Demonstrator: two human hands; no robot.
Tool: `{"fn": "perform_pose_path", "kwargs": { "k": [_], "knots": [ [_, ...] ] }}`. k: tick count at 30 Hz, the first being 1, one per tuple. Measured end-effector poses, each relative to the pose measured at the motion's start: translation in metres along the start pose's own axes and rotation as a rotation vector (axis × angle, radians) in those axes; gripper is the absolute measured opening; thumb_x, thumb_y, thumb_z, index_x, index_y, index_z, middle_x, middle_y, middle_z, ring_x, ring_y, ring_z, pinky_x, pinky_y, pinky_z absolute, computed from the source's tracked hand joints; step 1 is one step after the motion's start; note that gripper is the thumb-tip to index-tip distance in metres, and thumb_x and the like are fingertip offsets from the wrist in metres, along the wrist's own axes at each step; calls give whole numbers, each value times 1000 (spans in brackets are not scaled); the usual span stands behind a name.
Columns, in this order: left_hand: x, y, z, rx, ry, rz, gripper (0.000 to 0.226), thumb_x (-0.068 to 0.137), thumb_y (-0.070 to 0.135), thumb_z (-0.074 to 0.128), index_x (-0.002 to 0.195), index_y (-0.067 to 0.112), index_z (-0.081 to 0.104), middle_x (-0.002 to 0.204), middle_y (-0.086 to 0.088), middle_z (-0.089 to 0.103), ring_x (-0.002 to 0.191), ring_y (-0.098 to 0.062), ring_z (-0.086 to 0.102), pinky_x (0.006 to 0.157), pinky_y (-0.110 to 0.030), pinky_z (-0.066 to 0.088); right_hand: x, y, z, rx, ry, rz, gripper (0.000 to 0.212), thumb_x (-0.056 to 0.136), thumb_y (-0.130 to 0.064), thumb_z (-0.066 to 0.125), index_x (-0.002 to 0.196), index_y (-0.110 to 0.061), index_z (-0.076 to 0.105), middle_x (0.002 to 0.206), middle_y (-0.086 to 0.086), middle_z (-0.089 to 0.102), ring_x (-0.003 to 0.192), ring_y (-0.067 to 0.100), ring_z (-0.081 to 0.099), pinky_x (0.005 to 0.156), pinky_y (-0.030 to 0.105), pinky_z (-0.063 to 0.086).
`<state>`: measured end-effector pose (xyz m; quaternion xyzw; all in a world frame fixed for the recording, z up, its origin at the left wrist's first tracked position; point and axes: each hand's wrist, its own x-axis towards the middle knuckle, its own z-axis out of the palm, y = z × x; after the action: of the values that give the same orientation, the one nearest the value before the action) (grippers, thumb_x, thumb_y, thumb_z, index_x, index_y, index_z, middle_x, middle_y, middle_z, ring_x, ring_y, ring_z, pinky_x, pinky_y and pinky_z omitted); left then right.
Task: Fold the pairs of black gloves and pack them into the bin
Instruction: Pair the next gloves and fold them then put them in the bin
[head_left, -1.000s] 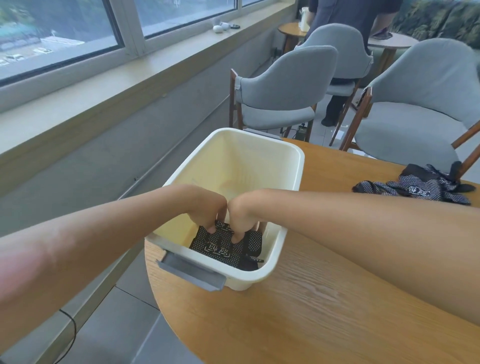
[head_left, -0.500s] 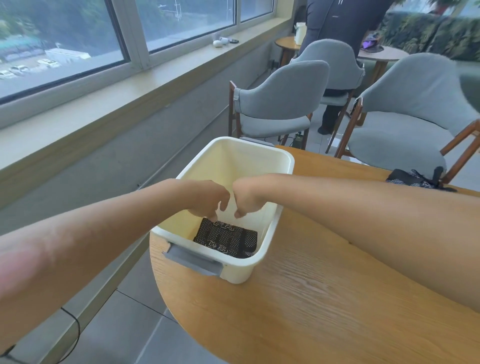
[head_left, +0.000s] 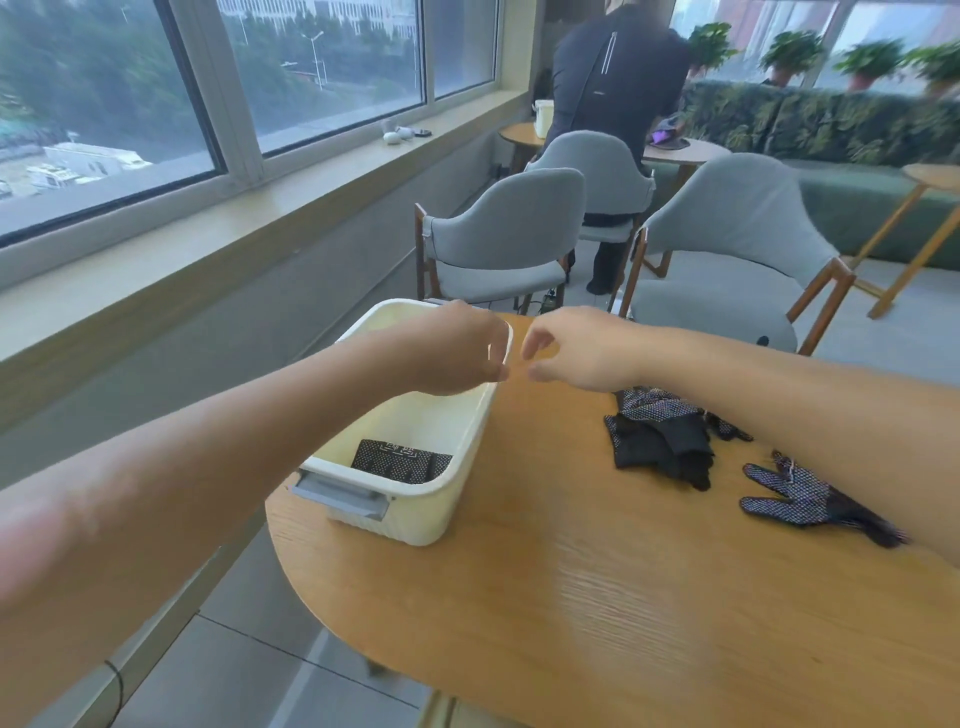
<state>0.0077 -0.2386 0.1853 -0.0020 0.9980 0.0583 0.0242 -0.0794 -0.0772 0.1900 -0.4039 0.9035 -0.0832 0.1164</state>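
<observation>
A cream bin (head_left: 447, 499) with a grey handle stands at the left edge of the wooden table (head_left: 597, 597). A folded pair of black dotted gloves (head_left: 400, 461) lies flat on its bottom. My left hand (head_left: 457, 353) hovers above the bin's far end, its fingers loosely curled and holding nothing. My right hand (head_left: 576, 348) hangs just right of it, over the table past the bin's rim, also loosely curled and holding nothing. A heap of unfolded black gloves (head_left: 660, 436) lies on the table under my right forearm. One more glove (head_left: 800, 493) lies spread out nearer to me.
Two grey chairs (head_left: 509, 234) (head_left: 727, 249) stand beyond the table's far edge. A person in dark clothes (head_left: 613, 78) stands at another table behind them. A window sill (head_left: 208, 249) and wall run along the left, with tiled floor (head_left: 234, 649) below.
Both hands let go of the folded pair and rose out of the bin, drifting right. The folded pair stays on the bin's bottom. The view has swung right, showing more of the loose gloves.
</observation>
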Motion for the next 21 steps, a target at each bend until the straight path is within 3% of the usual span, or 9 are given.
{"fn": "perform_pose_path", "kwargs": {
  "k": [2, 6, 11, 16, 21],
  "knots": [
    [0, 14, 0, -57, 29, 7, 13, 96, 46, 58, 94, 33, 59, 109, 5, 66, 103, -21, 58, 75, -35, 44, -10, 19, -2, 39, 11, 31, 23, 92, -39, 63, 111, -28, 65, 121, -4, 60, 112, 18, 56, 90, 32, 46],
    [8, 57, 16, -169, 48, 56, 20, 97, 42, 60, 100, 23, 66, 109, 1, 68, 97, -20, 60, 80, -34, 49, -45, 76, -10, 73, 49, 133, 13, 92, -38, 64, 101, -29, 66, 108, -8, 65, 101, 13, 61, 87, 32, 50],
    [9, 90, 66, -269, -21, 12, 27, 96, 44, 60, 103, 19, 67, 105, -2, 68, 99, -24, 62, 87, -43, 55, -79, 136, -5, 81, 80, 250, 8, 94, -33, 63, 99, -28, 66, 103, -8, 66, 94, 11, 61, 79, 28, 47],
    [0, 104, 125, -277, -33, -73, 32, 93, 53, 58, 93, 21, 60, 98, -3, 68, 91, -28, 62, 79, -38, 55, -104, 176, 16, 49, 95, 345, 11, 94, -31, 64, 102, -24, 67, 102, -5, 66, 94, 15, 62, 71, 26, 47],
    [-17, 105, 175, -164, 28, -102, 42, 95, 60, 51, 93, 18, 50, 90, -1, 61, 84, -28, 58, 66, -37, 49, -112, 195, 59, 174, 139, 411, 12, 91, -26, 68, 102, -22, 67, 103, -3, 67, 97, 17, 61, 85, 31, 50]
  ]
}}
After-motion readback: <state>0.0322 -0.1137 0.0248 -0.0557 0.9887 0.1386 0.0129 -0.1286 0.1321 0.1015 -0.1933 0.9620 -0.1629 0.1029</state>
